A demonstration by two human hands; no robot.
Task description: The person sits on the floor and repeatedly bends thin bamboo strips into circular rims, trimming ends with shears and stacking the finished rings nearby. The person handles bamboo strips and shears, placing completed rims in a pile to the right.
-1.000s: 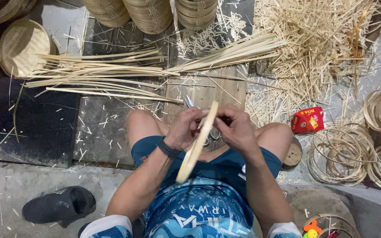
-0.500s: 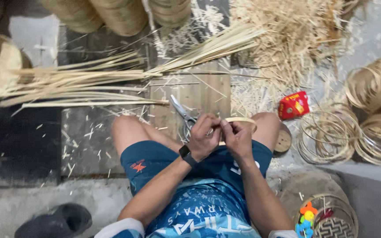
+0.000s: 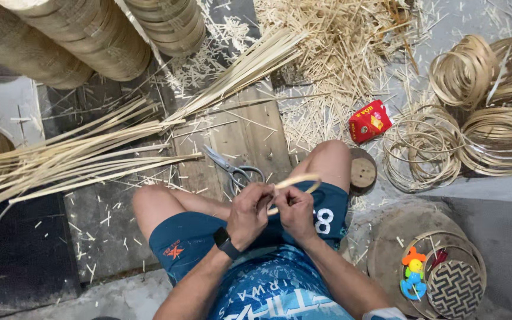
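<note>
Left hand (image 3: 249,208) and right hand (image 3: 294,210): both pinched shut on one bent bamboo strip (image 3: 296,179), above the lap. Scissors (image 3: 230,169) lie just beyond on the wooden board (image 3: 250,133). Shallow round basket (image 3: 445,275): holds a colourful toy (image 3: 412,272) and a woven lid (image 3: 454,288).

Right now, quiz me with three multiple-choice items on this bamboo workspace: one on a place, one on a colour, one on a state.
1. Where do the scissors lie?
A. on the wooden board by the knees
B. inside a woven basket
C. on the red box

2. What colour is the small box?
A. green
B. red
C. black

3. How is the bamboo strip?
A. flat on the floor
B. snapped in two
C. bent into a curve between the left hand and the right hand

Key: 1 A, blades rest on the board. 2 B, plainly red. 3 C, both hands pinch it.
</note>
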